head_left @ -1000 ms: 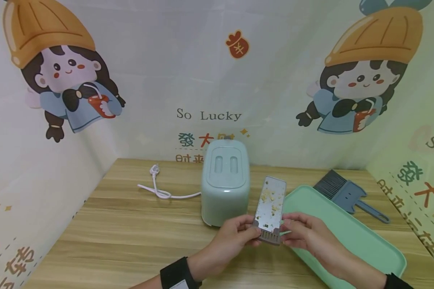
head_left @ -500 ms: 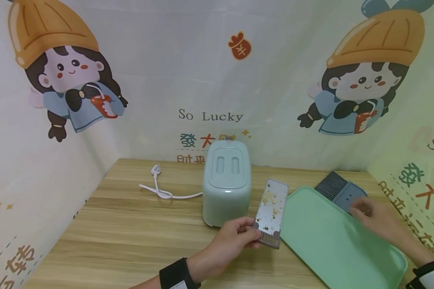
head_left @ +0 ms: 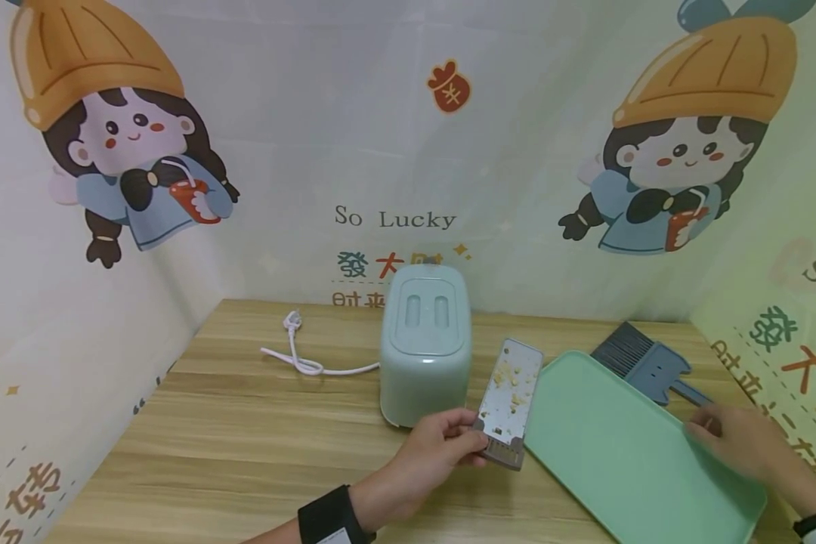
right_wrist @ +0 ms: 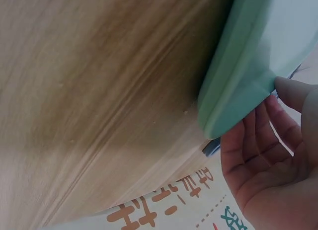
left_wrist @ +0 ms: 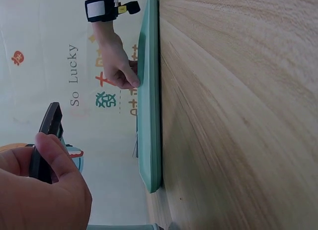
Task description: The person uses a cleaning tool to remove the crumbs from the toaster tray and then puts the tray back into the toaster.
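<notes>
My left hand [head_left: 442,442] grips the dark slotted end of a crumb tray [head_left: 511,389], pinched between thumb and fingers. Its pale metal surface carries scattered yellowish crumbs, and it is held tilted up just right of a mint-green toaster [head_left: 425,344]. Over the far right edge of a green serving tray [head_left: 642,446], my right hand [head_left: 744,446] is at the handle of a blue brush [head_left: 659,372] with dark bristles. Fingers [right_wrist: 253,135] lie loosely bent along the handle, part of which they hide. The thumb stays apart from them, near the tray rim.
A white power cord [head_left: 306,366] with a plug trails left from the toaster over the wooden table [head_left: 245,438]. Printed cloth walls [head_left: 299,136] enclose the table at the back and sides. The brush lies along the green tray's far edge.
My right hand has left the crumb tray's side and crossed right to the brush, then slid down to its handle. The left hand keeps the crumb tray nearly still.
</notes>
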A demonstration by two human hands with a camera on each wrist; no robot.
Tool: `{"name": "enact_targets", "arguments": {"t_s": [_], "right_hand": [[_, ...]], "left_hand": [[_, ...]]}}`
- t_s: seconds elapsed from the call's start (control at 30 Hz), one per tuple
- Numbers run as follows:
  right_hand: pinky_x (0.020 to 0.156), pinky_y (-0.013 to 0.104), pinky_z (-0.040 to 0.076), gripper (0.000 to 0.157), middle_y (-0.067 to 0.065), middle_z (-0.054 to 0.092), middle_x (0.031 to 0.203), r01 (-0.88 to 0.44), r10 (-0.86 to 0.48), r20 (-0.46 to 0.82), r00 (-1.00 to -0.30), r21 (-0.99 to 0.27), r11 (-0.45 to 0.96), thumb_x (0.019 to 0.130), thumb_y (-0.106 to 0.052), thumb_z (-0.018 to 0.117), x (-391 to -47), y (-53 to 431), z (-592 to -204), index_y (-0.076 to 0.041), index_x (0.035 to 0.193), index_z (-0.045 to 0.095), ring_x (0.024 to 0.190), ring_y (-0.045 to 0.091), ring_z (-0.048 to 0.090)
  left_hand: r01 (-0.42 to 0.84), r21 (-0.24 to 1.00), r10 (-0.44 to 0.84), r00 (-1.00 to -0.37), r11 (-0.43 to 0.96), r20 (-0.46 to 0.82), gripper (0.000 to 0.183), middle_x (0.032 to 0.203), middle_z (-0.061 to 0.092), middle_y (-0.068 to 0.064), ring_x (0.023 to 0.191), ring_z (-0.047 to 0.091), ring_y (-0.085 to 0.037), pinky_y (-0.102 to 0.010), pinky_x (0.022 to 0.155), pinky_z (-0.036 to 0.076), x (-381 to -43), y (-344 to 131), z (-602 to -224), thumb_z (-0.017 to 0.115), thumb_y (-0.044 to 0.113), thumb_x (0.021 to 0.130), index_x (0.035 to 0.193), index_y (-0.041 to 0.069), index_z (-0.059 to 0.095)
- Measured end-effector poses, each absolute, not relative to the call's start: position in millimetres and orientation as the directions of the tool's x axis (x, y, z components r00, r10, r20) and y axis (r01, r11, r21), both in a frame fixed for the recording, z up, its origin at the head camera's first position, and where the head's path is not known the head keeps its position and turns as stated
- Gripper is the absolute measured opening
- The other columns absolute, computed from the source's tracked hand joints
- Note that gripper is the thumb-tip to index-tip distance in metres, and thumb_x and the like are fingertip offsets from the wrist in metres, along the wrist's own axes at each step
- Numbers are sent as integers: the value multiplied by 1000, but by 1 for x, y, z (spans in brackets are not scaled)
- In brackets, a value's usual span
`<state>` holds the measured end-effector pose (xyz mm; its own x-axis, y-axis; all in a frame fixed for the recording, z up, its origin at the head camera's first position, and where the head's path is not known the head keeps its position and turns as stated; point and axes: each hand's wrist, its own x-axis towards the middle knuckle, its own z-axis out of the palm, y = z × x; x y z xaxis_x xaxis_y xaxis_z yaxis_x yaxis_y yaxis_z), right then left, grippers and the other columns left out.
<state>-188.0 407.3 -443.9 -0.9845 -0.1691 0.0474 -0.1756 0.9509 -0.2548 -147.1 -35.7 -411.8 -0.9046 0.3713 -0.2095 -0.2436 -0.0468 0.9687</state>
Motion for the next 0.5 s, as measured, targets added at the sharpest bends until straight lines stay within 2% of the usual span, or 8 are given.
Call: {"name": "enact_targets", "arguments": {"t_s": [0.23, 0.5], "right_hand": [[46, 27, 42, 8, -9, 55, 62, -271, -246, 172, -954, -142, 952, 85, -12, 68, -186, 399, -452, -10, 78, 65, 53, 5, 46], [46, 25, 33, 11, -9, 43, 59, -308, -280, 175, -944, -156, 939, 87, -10, 65, -184, 381, -451, -12, 77, 61, 52, 7, 37]], "left_hand": [[-228, 972, 368, -910, -62, -190, 28, 97, 63, -9, 82, 62, -16, -28, 77, 54, -147, -36, -412, 63, 7, 90, 117, 1, 59], [-231, 970, 374, -908, -70, -189, 28, 97, 62, -9, 83, 62, -16, -29, 77, 54, -148, -37, -411, 63, 9, 90, 117, 1, 59]]}}
